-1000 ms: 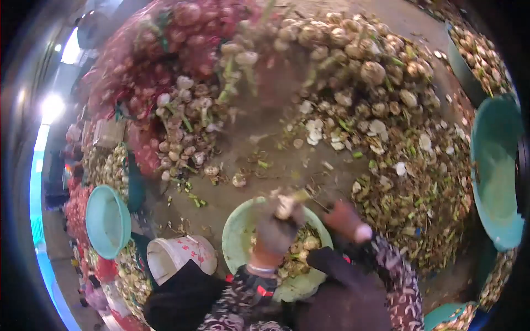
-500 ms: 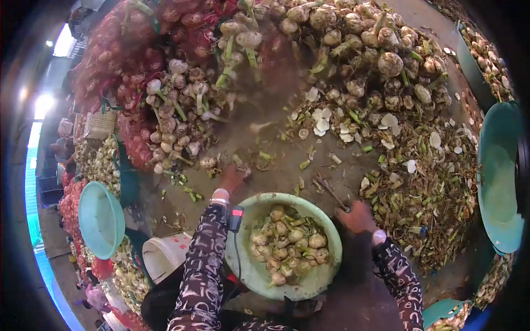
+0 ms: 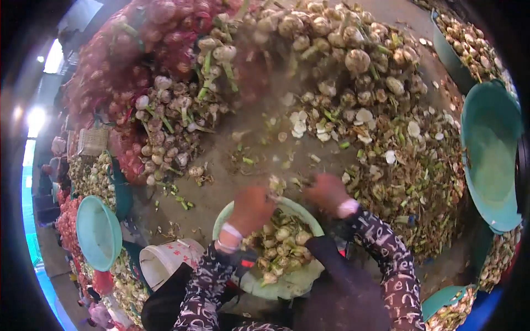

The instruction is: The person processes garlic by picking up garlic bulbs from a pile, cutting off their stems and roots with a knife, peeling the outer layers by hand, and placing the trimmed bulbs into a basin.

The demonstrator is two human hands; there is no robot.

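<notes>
Off-white, roundish garlic bulb [image 3: 277, 185], one, blurred: at the fingertips of the bare left hand [image 3: 253, 209], near the far rim of a pale green, round plastic basin [image 3: 287, 288] that holds loose cream, soil-marked bulbs [image 3: 282, 247]. Left grip: apparently pinching the single bulb. Right hand [image 3: 327, 193]: bare, fingers curled, near the left; blur hides whether it grips anything, so cannot tell. Handling, by judgement: light, firm, its dry papery skin liable to flake; best held round the widest part. Surface: grey-brown floor [image 3: 218, 174], strewn with green stalk pieces. Room: heap of brown-and-cream stalked bulbs [image 3: 356, 60], far side; brown-and-green trimmings [image 3: 411, 207], right; red mesh sacks [image 3: 146, 52], far left; white plastic bucket with red lettering [image 3: 185, 251] and turquoise round basin [image 3: 98, 234], left; long teal plastic tub [image 3: 497, 160], right.
</notes>
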